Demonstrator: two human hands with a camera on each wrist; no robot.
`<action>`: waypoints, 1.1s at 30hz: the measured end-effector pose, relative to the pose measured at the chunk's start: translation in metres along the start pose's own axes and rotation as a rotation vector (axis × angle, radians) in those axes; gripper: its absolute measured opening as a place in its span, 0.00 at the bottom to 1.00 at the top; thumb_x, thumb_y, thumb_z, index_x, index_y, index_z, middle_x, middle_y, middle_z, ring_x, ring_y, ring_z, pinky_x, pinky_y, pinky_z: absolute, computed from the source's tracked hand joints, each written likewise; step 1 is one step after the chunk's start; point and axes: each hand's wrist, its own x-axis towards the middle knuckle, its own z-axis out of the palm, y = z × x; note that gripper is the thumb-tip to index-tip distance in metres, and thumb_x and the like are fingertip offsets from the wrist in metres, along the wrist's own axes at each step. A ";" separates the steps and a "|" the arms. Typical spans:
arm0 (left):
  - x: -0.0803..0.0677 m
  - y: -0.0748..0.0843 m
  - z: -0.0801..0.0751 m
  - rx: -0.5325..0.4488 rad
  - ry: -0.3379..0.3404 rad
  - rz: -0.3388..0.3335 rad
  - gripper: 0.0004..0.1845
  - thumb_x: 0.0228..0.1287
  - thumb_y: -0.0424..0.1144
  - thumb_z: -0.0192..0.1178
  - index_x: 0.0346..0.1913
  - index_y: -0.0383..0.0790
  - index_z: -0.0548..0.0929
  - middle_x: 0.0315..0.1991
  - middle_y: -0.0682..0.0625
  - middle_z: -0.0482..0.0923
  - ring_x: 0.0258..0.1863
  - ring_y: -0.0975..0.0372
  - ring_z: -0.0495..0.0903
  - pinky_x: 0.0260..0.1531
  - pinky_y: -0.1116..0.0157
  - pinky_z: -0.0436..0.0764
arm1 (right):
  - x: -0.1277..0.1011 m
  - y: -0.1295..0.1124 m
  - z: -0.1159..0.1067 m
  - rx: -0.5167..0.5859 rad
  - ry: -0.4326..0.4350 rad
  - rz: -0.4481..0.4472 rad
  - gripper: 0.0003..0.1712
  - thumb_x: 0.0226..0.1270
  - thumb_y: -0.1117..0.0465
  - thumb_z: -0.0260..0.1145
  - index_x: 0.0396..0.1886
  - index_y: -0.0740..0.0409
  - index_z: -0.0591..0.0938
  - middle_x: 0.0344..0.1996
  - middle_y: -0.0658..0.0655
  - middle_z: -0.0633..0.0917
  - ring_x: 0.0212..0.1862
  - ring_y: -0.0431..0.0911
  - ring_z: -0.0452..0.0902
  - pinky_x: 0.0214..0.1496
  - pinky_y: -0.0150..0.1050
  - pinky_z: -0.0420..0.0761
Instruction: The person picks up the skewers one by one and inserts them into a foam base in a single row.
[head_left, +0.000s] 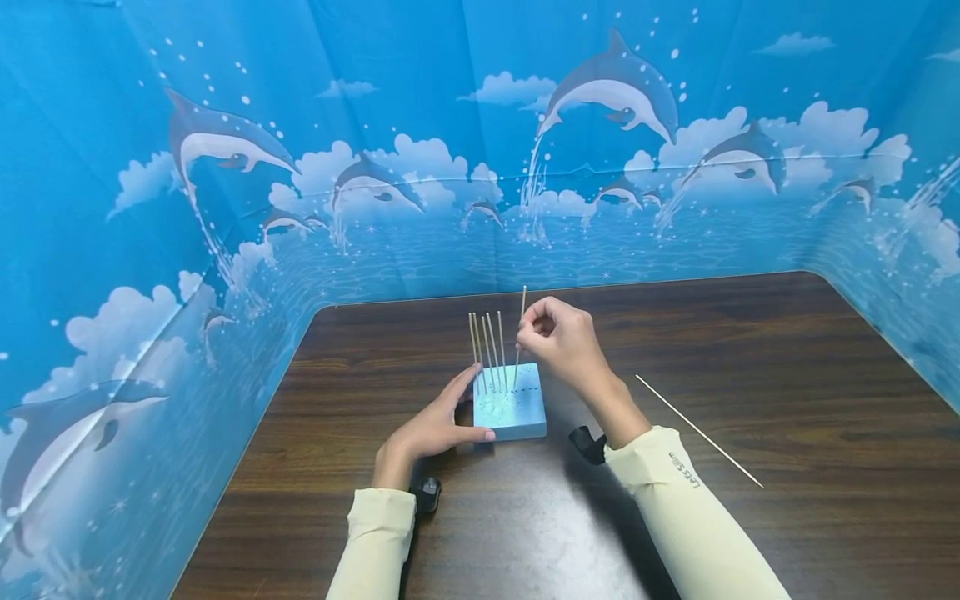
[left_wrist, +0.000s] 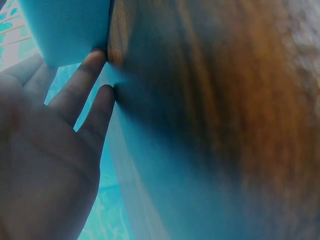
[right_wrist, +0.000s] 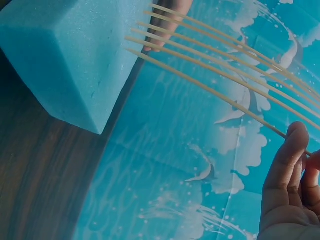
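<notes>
The right hand (head_left: pixel 558 337) pinches a thin wooden skewer (head_left: pixel 519 333) standing in the blue foam block (head_left: pixel 512 410) on the wood-grain table (head_left: pixel 787 350). The left hand (head_left: pixel 435 425), fingers straight, braces the block's side.

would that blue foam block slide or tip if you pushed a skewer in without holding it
Probably. The foam block looks small and light on a smooth table, so it could slide. The left hand braces its side, which suggests that. The tall skewers standing in it may make it tippy as the right hand pushes.
</notes>
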 end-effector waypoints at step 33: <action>0.002 0.000 0.000 0.011 -0.006 0.010 0.58 0.56 0.54 0.73 0.80 0.58 0.43 0.81 0.52 0.41 0.78 0.54 0.47 0.73 0.46 0.54 | -0.005 0.012 0.014 -0.120 -0.010 -0.101 0.07 0.53 0.74 0.63 0.26 0.59 0.78 0.22 0.52 0.78 0.24 0.39 0.70 0.25 0.29 0.71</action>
